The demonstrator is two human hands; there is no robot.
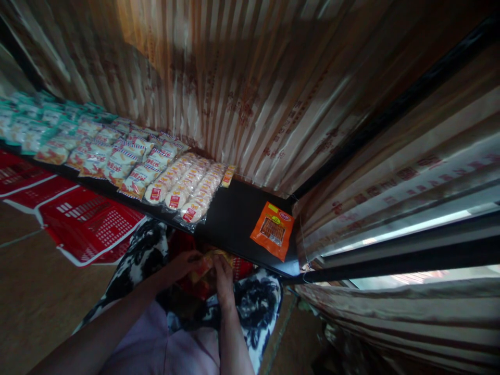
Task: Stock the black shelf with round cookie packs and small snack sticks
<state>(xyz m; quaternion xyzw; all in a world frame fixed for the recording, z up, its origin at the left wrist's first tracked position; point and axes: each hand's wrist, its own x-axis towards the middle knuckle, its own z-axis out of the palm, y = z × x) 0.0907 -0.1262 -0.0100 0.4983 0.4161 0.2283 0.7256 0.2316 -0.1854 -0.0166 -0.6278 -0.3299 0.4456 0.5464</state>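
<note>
Just below the front edge of the black shelf [230, 213], my left hand [188, 262] and my right hand [222, 266] are close together between my knees. Both grip a yellow and red snack packet [206, 264], one at either side. Its print is too dim to read, and my fingers partly cover it. On the shelf's right end, an orange snack bag [273, 230] lies flat. Left of it are rows of clear-wrapped round crackers [183, 187], with a small yellow packet [228, 176] at their back right corner.
White and blue snack bags [125, 159] and green ones [35, 125] fill the shelf's left part. Red plastic baskets [91, 221] hang or stand below its front edge. Pleated printed sheeting [242, 94] rises behind, and a dark pole [390, 265] runs at right.
</note>
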